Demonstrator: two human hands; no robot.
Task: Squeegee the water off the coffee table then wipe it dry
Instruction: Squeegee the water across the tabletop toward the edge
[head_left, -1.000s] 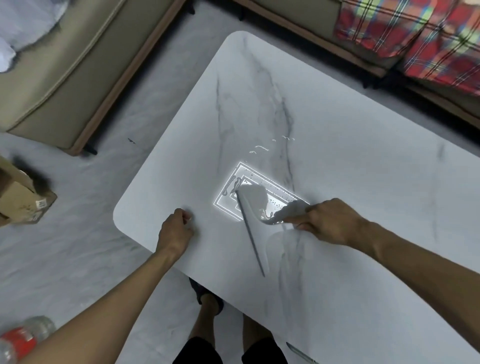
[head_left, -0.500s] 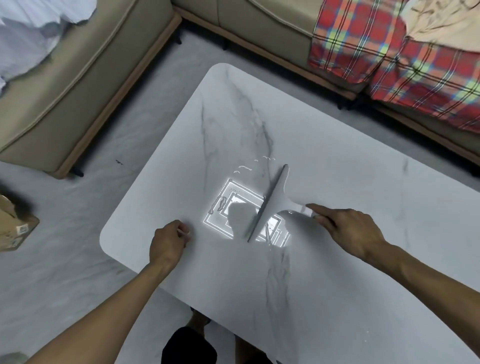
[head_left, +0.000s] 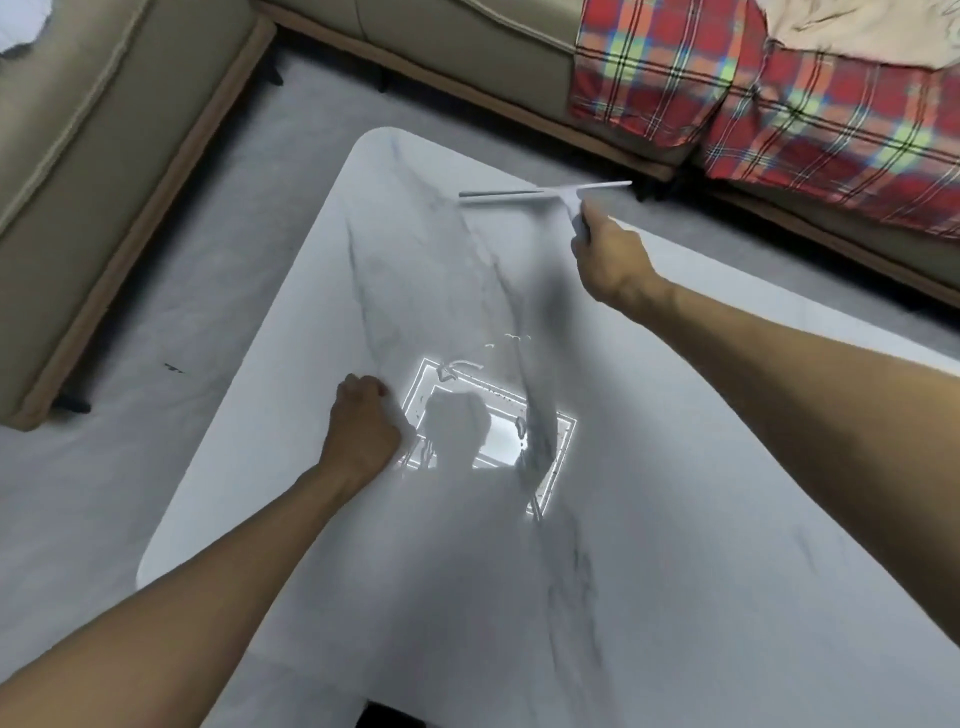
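A white marble-look coffee table (head_left: 675, 519) fills the lower right of the view. My right hand (head_left: 610, 260) grips the handle of a white squeegee (head_left: 540, 193), whose blade lies crosswise over the table's far end. My left hand (head_left: 363, 428) rests as a closed fist on the tabletop near the left edge. A film of water (head_left: 498, 410) with small streaks and drops shines in the reflected ceiling light between my hands.
A beige sofa (head_left: 104, 156) stands to the left and along the back. A red plaid blanket (head_left: 779, 104) lies on the sofa at the back right. Grey floor (head_left: 182, 312) runs between table and sofa.
My right hand has carried the squeegee from the wet middle patch out to the table's far end, and the blade has turned crosswise. My left fist stays on the table.
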